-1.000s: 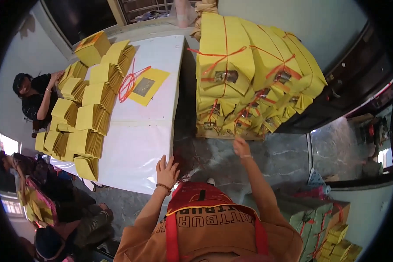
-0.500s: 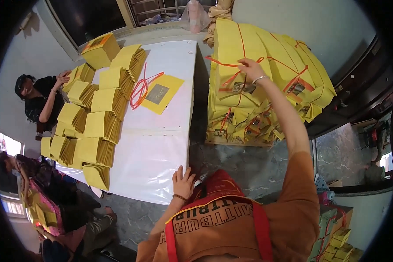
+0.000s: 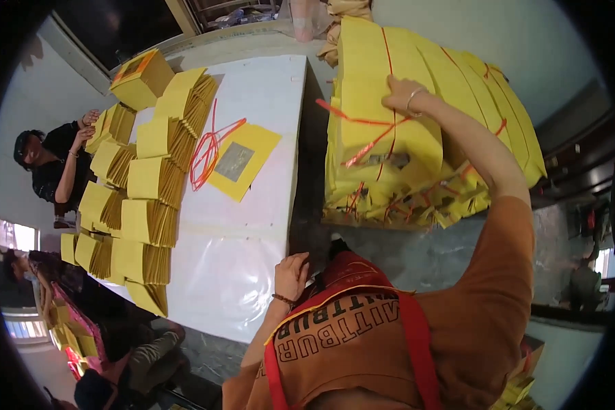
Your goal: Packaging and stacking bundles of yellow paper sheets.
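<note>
right hand [image 3: 404, 94]: on top of the tied bundle stack [image 3: 389, 137], fingers curled down over the red string [image 3: 390, 65]; can't tell if it actually grips the string or just presses the paper.
left hand [image 3: 292, 275]: loosely curled, resting at the white table [image 3: 253, 225] edge nearest the wearer, holding nothing.
stack position: just right of the table, across a narrow gap, on a low base.
stack axis: the bundles' long axis runs away from the wearer; folded edges face up, loose ends point down toward the floor.
risk: pulling by the string alone could snap it or fan the sheets; the top bundle could slide off toward the gap.
others: person [image 3: 55, 171] at the table's far left side handling small yellow stacks [image 3: 143, 184].
</note>
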`<action>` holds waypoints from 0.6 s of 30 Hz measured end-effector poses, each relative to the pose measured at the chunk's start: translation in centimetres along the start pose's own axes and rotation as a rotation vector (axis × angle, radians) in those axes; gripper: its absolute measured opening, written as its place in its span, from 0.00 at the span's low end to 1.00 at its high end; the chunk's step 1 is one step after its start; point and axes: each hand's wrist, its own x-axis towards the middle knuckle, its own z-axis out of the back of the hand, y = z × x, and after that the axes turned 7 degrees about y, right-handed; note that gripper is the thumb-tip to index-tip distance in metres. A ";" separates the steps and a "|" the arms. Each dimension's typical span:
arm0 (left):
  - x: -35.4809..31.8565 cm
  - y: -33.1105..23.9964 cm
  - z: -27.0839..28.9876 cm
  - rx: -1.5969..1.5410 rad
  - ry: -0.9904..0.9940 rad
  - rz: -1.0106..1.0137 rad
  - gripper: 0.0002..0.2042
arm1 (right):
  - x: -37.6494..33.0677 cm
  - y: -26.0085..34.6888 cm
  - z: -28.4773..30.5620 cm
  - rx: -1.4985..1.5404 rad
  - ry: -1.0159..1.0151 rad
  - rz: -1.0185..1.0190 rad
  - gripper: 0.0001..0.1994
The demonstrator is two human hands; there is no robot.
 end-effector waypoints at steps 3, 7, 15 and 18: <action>4.9 -0.4 -2.0 -0.034 -0.017 0.012 0.12 | 3.0 -1.1 -1.4 -0.057 -0.050 0.111 0.29; 9.7 -1.8 -4.8 -0.051 0.028 -0.139 0.13 | 4.6 -2.4 -2.2 0.006 -0.104 0.298 0.26; 17.1 -1.5 -6.6 -0.386 -0.011 -0.034 0.12 | 6.9 -5.7 -2.7 0.863 0.083 0.188 0.17; 19.1 -1.6 -5.1 -0.462 0.054 0.012 0.13 | 7.9 -5.0 -1.9 0.936 0.234 0.135 0.14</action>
